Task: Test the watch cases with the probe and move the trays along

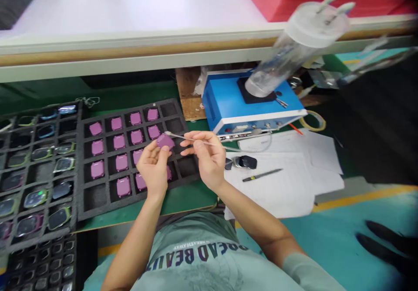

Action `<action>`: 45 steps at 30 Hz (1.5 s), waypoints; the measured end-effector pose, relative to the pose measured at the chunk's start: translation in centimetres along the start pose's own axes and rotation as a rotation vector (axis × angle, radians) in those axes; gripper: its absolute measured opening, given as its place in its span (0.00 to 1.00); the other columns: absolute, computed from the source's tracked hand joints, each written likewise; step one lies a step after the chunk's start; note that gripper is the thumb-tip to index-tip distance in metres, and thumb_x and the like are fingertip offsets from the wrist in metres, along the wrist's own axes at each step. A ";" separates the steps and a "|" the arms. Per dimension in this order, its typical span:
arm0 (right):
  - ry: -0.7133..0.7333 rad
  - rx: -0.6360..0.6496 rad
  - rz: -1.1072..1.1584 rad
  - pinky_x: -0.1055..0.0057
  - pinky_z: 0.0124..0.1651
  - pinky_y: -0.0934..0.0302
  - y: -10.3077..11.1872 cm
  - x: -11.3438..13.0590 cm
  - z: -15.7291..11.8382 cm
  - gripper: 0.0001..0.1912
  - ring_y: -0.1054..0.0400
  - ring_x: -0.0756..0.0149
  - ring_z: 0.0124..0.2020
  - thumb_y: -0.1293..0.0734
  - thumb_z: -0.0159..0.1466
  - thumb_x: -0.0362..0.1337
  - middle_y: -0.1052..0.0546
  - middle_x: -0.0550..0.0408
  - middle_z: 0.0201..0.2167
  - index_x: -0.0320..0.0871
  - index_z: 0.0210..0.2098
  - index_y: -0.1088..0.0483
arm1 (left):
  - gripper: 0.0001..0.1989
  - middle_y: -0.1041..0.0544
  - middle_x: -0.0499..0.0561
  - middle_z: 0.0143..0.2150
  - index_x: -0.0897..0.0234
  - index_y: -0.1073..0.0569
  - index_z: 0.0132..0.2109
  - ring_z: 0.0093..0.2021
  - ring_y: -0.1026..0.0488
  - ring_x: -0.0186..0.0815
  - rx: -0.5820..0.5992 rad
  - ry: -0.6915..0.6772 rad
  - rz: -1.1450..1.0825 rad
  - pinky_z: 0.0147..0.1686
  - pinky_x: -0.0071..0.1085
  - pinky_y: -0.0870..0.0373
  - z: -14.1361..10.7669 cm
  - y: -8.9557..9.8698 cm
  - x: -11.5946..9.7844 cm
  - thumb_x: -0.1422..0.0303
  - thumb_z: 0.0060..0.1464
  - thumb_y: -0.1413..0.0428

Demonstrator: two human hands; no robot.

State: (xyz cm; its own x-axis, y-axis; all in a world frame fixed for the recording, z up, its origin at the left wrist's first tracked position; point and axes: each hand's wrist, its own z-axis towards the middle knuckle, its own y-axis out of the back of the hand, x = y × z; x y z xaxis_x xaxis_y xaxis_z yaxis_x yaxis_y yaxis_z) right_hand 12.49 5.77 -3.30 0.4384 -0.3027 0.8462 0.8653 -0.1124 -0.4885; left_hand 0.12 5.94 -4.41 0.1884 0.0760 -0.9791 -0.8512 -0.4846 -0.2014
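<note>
Left hand: the person's left hand (153, 164) is closed on one purple case (166, 141), pinched between thumb and fingers.
Right hand: the right hand (208, 158), apart from the left and near it, grips a slender pale rod (179, 135) that slants across toward the case.
Rod tip: at the case's upper edge; whether it touches, I cannot tell.
Held case: raised above a dark foam tray (94, 198), over its right-hand part.
Foam tray: further purple pieces (119, 142) sit singly in its square compartments.
Left of the tray: a watch tray (41, 173) bears watch-like pieces, several with green rims.
Right of the hands: papers (277, 199) carry a black pen (261, 175) and a small dark piece (248, 162).
Behind the papers: a blue box (225, 101) supports a clear cylinder (277, 60), with two white-tipped sticks (329, 2) rising from its top.
Beside the box: a roll of tape (321, 121).
</note>
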 end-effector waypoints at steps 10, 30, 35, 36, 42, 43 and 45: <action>0.203 0.007 -0.264 0.67 0.42 0.21 0.0 -1.0 0.1 0.07 0.19 0.66 0.35 0.25 0.67 0.32 0.19 0.56 0.37 0.44 0.42 0.26 | 0.16 0.13 0.55 0.42 0.65 0.16 0.45 0.41 0.15 0.37 0.060 0.136 -0.037 0.45 0.30 0.18 -1.8 0.5 0.0 0.67 0.47 0.28; 0.168 0.149 -0.347 0.55 0.55 0.22 1.3 -2.7 -0.5 0.09 0.19 0.58 0.50 0.36 0.75 0.31 0.18 0.50 0.46 0.47 0.48 0.24 | 0.13 0.13 0.53 0.46 0.61 0.14 0.48 0.44 0.14 0.36 0.154 0.054 0.041 0.46 0.24 0.17 -1.6 0.6 -0.5 0.71 0.54 0.30; 0.172 0.163 -0.359 0.54 0.54 0.21 1.4 -2.7 -0.4 0.09 0.20 0.58 0.51 0.36 0.74 0.31 0.18 0.50 0.46 0.47 0.48 0.24 | 0.13 0.13 0.51 0.47 0.58 0.14 0.49 0.44 0.14 0.33 0.168 0.063 0.035 0.46 0.22 0.18 -1.6 0.7 -0.5 0.71 0.55 0.31; 0.171 0.165 -0.360 0.54 0.54 0.21 1.5 -2.7 -0.4 0.09 0.20 0.58 0.51 0.36 0.74 0.31 0.18 0.50 0.45 0.47 0.48 0.24 | 0.13 0.13 0.51 0.47 0.58 0.13 0.49 0.44 0.14 0.33 0.169 0.065 0.037 0.46 0.22 0.18 -1.6 0.7 -0.5 0.71 0.55 0.31; 0.173 0.170 -0.367 0.54 0.54 0.21 1.5 -2.7 -0.4 0.08 0.20 0.58 0.51 0.36 0.74 0.31 0.19 0.50 0.45 0.47 0.48 0.25 | 0.13 0.13 0.52 0.47 0.59 0.13 0.49 0.44 0.14 0.34 0.161 0.075 0.054 0.46 0.23 0.18 -1.7 0.7 -0.6 0.70 0.55 0.30; 0.172 0.170 -0.367 0.54 0.54 0.21 1.5 -2.7 -0.4 0.08 0.20 0.58 0.51 0.36 0.74 0.31 0.19 0.50 0.45 0.47 0.48 0.25 | 0.13 0.13 0.52 0.47 0.59 0.13 0.49 0.44 0.14 0.35 0.163 0.076 0.057 0.46 0.24 0.17 -1.7 0.7 -0.6 0.70 0.55 0.30; 0.168 0.167 -0.370 0.54 0.54 0.21 1.5 -2.7 -0.4 0.08 0.20 0.58 0.50 0.36 0.74 0.31 0.19 0.50 0.45 0.47 0.47 0.25 | 0.14 0.13 0.53 0.47 0.60 0.14 0.49 0.44 0.14 0.37 0.164 0.080 0.065 0.46 0.26 0.17 -1.7 0.7 -0.6 0.69 0.55 0.30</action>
State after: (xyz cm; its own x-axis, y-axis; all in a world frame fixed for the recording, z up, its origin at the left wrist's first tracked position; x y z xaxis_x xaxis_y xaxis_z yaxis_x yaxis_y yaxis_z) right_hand 12.50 6.07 -6.41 0.0578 -0.4222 0.9047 0.9901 -0.0916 -0.1060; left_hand 0.26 4.05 -3.89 0.1626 -0.0233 -0.9864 -0.9302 -0.3370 -0.1454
